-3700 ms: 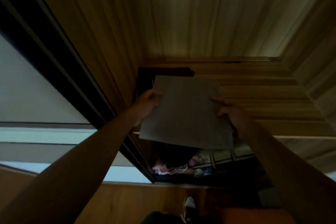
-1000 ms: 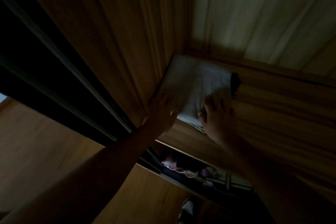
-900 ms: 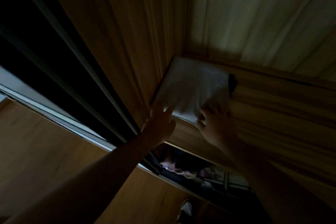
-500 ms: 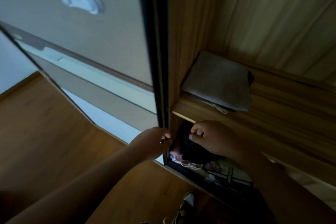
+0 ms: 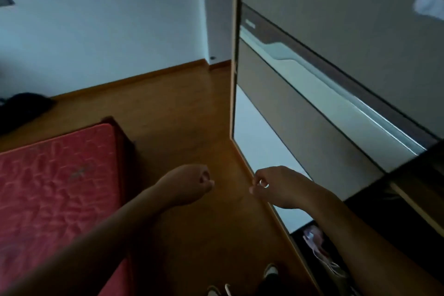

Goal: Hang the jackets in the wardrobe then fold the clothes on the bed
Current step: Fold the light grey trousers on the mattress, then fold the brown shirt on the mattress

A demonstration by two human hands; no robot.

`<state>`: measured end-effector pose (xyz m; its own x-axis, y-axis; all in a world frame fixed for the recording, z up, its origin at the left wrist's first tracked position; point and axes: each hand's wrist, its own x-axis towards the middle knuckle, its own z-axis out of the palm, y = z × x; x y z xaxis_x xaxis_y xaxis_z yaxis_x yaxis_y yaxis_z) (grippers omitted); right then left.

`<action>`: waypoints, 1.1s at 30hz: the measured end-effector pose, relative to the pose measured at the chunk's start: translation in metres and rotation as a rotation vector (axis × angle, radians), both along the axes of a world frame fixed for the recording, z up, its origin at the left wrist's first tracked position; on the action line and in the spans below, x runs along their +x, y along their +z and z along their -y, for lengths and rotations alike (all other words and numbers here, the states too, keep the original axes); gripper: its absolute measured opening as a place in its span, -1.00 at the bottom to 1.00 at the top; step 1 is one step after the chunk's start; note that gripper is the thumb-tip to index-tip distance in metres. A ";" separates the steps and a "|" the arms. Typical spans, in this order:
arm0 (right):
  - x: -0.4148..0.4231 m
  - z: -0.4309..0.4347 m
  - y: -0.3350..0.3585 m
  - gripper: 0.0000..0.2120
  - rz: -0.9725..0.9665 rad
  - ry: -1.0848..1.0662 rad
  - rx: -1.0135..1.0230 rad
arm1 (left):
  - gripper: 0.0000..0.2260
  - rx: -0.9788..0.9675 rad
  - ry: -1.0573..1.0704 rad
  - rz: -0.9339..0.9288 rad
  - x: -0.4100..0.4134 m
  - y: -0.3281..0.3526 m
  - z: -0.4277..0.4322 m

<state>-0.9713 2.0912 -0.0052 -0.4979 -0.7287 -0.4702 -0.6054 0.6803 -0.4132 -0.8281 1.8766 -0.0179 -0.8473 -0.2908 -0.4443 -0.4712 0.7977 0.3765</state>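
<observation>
My left hand (image 5: 189, 185) hovers over the wooden floor, its fingers curled into a fist with nothing in it. My right hand (image 5: 274, 185) hangs level with it beside the wardrobe's sliding door (image 5: 312, 115), fingers loosely curled and holding nothing. The bed with its red mattress (image 5: 55, 187) lies at the left; no clothes show on the part in view. The wardrobe's open, dark section (image 5: 408, 199) is at the right edge. The shelf with the folded grey cloth is out of view.
A dark heap (image 5: 21, 108) lies on the floor by the far left wall. Pale and pink items (image 5: 314, 240) sit low in the wardrobe opening. My shoes (image 5: 271, 271) show at the bottom. Wooden floor (image 5: 180, 115) runs between bed and wardrobe.
Both hands left the folded grey cloth on the wardrobe shelf and dropped down empty. My view swung left, from the shelf to the bed and floor.
</observation>
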 end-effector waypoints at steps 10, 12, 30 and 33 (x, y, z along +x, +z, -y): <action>-0.008 0.183 -0.018 -0.65 -0.054 0.377 -0.006 | -0.83 -0.048 0.310 -0.007 0.068 0.004 0.127; -0.022 0.218 -0.022 -0.62 -0.061 0.432 0.002 | -0.83 -0.045 0.351 0.009 0.063 0.003 0.152; -0.210 0.528 0.014 -0.68 -0.119 0.699 0.045 | -0.81 -0.038 0.614 0.054 -0.110 0.021 0.386; -0.232 0.589 0.015 -0.68 -0.117 0.721 0.051 | -0.78 -0.032 0.654 0.018 -0.131 0.020 0.440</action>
